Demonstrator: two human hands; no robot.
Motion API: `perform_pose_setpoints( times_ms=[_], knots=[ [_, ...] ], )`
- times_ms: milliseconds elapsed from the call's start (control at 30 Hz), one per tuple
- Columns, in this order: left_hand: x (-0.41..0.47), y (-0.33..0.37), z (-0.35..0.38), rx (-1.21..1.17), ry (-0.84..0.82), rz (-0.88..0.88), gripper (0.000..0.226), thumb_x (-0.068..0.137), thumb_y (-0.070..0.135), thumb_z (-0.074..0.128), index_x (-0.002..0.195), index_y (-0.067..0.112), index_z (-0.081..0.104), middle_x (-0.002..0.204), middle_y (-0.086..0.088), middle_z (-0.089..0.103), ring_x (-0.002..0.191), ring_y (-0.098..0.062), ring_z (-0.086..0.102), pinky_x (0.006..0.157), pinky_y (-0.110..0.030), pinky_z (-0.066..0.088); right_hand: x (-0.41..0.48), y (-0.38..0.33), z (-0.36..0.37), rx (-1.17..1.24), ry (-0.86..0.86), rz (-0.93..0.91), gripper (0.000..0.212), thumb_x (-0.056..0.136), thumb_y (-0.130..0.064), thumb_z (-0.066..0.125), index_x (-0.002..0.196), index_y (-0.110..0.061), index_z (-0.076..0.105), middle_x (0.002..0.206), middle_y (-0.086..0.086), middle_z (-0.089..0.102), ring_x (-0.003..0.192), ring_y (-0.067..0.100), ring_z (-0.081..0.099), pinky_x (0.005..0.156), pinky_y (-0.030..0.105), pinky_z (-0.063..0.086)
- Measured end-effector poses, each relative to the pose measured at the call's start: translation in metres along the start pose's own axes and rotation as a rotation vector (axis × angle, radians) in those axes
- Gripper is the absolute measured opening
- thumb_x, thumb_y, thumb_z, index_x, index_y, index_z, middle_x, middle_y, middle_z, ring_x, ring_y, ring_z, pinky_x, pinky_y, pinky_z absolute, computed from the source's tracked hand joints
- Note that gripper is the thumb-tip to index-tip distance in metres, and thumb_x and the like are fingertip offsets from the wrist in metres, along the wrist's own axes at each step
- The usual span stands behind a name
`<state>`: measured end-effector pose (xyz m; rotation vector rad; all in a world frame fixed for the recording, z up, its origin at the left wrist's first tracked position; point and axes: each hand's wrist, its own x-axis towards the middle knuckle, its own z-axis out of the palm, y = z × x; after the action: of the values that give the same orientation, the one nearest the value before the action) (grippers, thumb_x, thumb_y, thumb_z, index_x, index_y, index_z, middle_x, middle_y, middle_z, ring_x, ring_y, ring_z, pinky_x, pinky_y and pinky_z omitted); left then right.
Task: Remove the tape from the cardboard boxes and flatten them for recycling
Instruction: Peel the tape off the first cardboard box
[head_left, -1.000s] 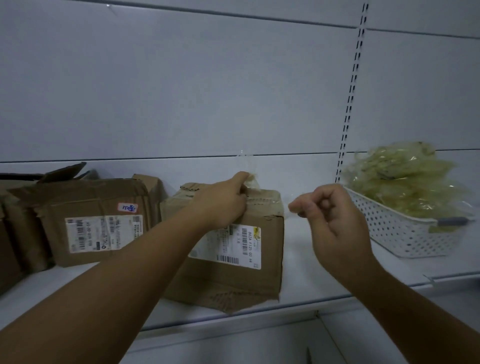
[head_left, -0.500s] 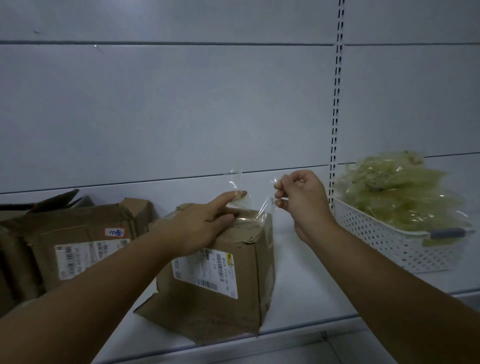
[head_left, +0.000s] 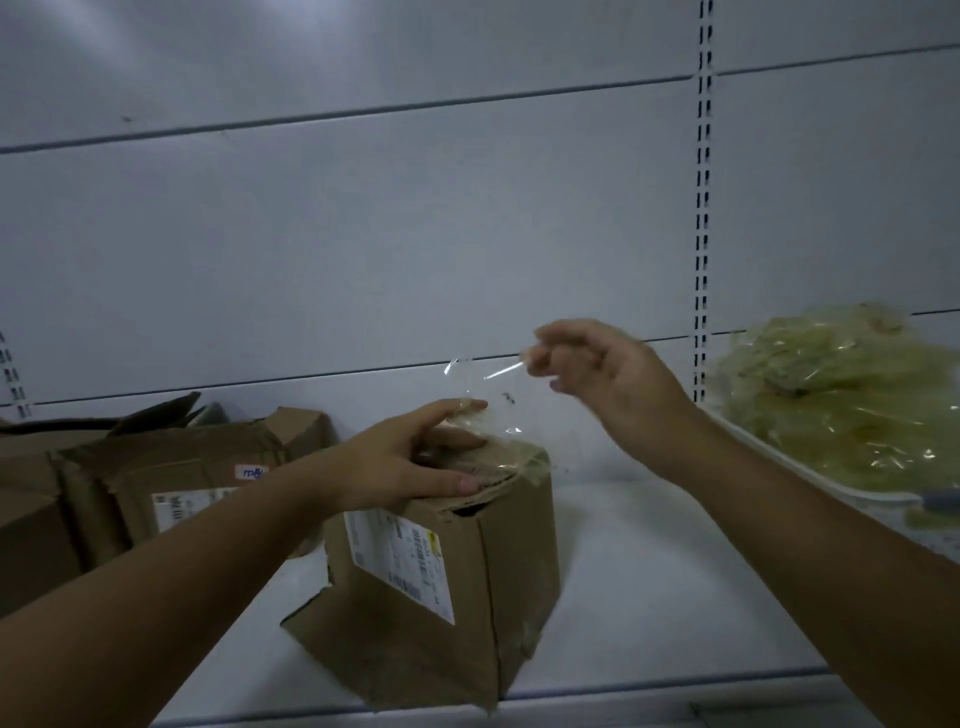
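Left hand (head_left: 410, 467), fingers flat, pins the mid-frame brown cardboard box (head_left: 511, 571) so right hand (head_left: 597, 374), pinching clear tape strip (head_left: 491, 382), can peel.

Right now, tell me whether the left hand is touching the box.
Touching. The head view shows the left hand lying flat on top of the box, fingers straight, while the right hand pinches the tape above it.

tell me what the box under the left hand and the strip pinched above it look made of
Cardboard box: matte brown paperboard, creased and torn at its edges. Tape strip: probably thin clear plastic film, glossy; the wall shows through and its edges glint.
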<state>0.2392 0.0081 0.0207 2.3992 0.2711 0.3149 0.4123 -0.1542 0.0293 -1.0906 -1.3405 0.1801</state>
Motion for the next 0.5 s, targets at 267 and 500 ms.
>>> perform_pose_setpoints(
  times_ms=[267, 500],
  knots=[
    [-0.005, 0.029, 0.022, 0.378, 0.487, -0.057, 0.085, 0.07, 0.047, 0.075, 0.139, 0.048, 0.025, 0.123, 0.013, 0.054, 0.11, -0.01, 0.053, 0.093, -0.033, 0.048, -0.035, 0.053, -0.005, -0.587, -0.143, -0.112, 0.03, 0.078, -0.019, 0.074, 0.108, -0.019, 0.071, 0.113, -0.011, 0.065, 0.102, 0.009, 0.063, 0.082, 0.018, 0.051],
    [-0.029, 0.035, 0.072, 0.281, 0.497, 0.07, 0.091, 0.065, 0.056, 0.073, 0.136, 0.045, 0.017, 0.138, 0.01, 0.042, 0.124, -0.01, 0.044, 0.105, -0.033, 0.038, -0.046, 0.015, 0.018, -1.129, -0.173, -0.314, 0.034, 0.084, -0.049, 0.047, 0.095, -0.025, 0.069, 0.095, -0.005, 0.07, 0.084, 0.017, 0.063, 0.069, 0.029, 0.049]
  ],
)
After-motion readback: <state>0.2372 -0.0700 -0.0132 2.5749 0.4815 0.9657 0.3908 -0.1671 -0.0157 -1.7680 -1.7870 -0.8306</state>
